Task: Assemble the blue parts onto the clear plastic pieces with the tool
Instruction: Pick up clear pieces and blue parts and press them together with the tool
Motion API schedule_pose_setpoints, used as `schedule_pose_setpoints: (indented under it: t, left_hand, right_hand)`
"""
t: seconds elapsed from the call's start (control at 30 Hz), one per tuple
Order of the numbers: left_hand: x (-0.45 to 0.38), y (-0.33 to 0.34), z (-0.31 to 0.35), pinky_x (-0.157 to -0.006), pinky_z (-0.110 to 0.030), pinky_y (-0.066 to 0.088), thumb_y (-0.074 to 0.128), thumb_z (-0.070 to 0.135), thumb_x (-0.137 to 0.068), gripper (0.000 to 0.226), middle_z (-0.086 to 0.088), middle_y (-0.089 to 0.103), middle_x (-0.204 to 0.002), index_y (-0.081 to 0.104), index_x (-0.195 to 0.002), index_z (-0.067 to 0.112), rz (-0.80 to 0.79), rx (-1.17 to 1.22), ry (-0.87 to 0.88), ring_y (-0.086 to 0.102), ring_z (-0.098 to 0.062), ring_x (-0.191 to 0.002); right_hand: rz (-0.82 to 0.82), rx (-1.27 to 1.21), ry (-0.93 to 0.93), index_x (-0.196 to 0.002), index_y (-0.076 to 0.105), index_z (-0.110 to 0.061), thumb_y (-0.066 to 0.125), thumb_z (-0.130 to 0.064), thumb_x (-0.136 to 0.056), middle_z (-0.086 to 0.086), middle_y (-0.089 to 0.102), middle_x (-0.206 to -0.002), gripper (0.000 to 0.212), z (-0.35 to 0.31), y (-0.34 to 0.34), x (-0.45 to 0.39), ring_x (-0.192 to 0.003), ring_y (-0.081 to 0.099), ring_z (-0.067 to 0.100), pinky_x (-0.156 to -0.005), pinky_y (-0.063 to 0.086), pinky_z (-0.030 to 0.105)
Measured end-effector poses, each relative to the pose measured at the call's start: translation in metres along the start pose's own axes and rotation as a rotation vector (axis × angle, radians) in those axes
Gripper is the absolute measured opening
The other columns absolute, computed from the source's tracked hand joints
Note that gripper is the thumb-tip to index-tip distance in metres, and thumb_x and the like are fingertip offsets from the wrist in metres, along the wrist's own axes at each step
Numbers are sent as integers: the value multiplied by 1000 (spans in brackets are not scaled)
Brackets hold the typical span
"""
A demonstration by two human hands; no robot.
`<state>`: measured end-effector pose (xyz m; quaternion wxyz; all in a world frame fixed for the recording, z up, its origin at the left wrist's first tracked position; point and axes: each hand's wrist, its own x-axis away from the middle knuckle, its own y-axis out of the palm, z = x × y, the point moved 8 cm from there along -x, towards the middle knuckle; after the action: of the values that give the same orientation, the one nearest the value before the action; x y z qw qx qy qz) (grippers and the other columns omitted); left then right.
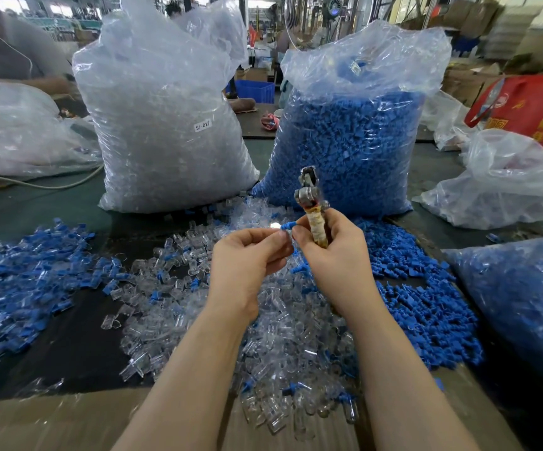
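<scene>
Both forearms bare to the frame's edge, no sleeves; hands (pixel 247 255) ungloved; short, unpainted nails.

A blue part (pixel 288 225) meets a clear piece (pixel 275 226) beside the upright tool (pixel 312 206).

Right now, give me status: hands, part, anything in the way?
Left hand pinches clear piece. Right hand grips tool, fingertips holding blue part at the clear piece. Nothing between the hands.

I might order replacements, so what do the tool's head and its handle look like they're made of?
The tool's head looks like bare metal: grey, shiny, with bolted joints. The handle seems wrapped in yellowish tape or cloth, worn and matte; its core is hidden inside the right hand.
</scene>
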<state>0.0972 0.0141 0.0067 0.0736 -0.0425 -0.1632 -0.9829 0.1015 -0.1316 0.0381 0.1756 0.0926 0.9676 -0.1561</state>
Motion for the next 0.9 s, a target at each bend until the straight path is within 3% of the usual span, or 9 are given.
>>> schedule_pose_setpoints:
  t: [0.1,0.2,0.63,0.9]
  left_hand:
    - [3,3,2,-59,-19,55,73,2,-83,4,-13,76,-82,71,-85,6,-3,38,1,74,-16,-73]
    - [5,4,5,-59,-20,56,73,1,-83,5,-14,76,-81,72,-86,5,14,53,13,73,-16,-71]
    - [8,0,15,-60,-18,55,74,1,-82,6,-12,75,-76,73,-88,2,81,-8,124,73,-15,-70]
    - [11,3,29,-63,-21,55,78,3,-78,15,0,74,-69,76,-76,17,103,-231,336,70,-10,-65]
  right_hand:
    - [31,43,-24,-84,61,-22,68,-23,-89,-7,62,-69,9,-4,-2,2,-67,60,12,-70,54,44]
    - [58,62,-45,-83,60,-22,68,-24,-88,-5,63,-71,10,-7,-3,2,-69,62,17,-70,53,47]
    - [90,147,-63,-82,58,-21,67,-26,-89,-7,59,-67,12,-12,-5,4,-64,55,12,-66,50,44]
    - [67,150,-53,-86,60,-18,66,-26,-89,-8,60,-70,10,-13,-3,3,-66,55,14,-66,50,44]
